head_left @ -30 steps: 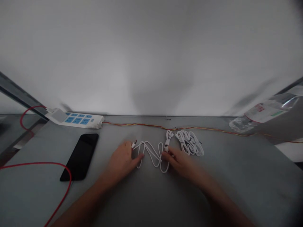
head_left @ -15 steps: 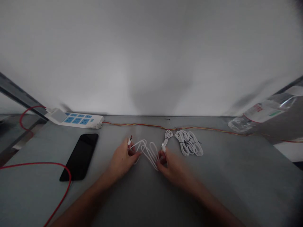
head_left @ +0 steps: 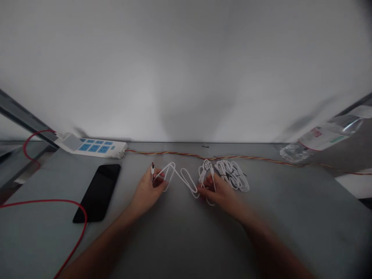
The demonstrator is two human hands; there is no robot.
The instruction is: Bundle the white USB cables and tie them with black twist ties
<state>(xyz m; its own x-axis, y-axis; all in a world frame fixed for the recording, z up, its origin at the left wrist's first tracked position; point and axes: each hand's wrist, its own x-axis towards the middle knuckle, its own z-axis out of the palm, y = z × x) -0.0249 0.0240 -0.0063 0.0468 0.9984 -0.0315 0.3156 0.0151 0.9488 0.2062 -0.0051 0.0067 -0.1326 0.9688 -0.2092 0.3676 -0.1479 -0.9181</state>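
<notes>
A white cable point(head_left: 188, 181) stretches in loose zigzag loops between my two hands over the grey table. My left hand point(head_left: 147, 190) is closed on one end of it, and a plug point(head_left: 152, 169) with a reddish tip sticks up beyond the fingers. My right hand point(head_left: 216, 190) pinches the other part, where a white connector point(head_left: 212, 170) stands up above the fingers. Just behind the right hand lies a small tied bundle of white cable point(head_left: 205, 166), partly covered. To its right is a larger bundle of white cable point(head_left: 232, 175) bound with dark ties.
A black phone point(head_left: 99, 192) lies left of my left hand, with a red cable point(head_left: 83, 211) curving over its lower corner. A power strip point(head_left: 101, 148) with a charger sits at the back left. Twisted wires point(head_left: 165, 153) run along the wall. A clear bottle point(head_left: 322, 136) lies at the right.
My hands have moved farther apart, left hand leftward and right hand rightward. The loops of cable between them have spread out. Phone, power strip and bottle stay put.
</notes>
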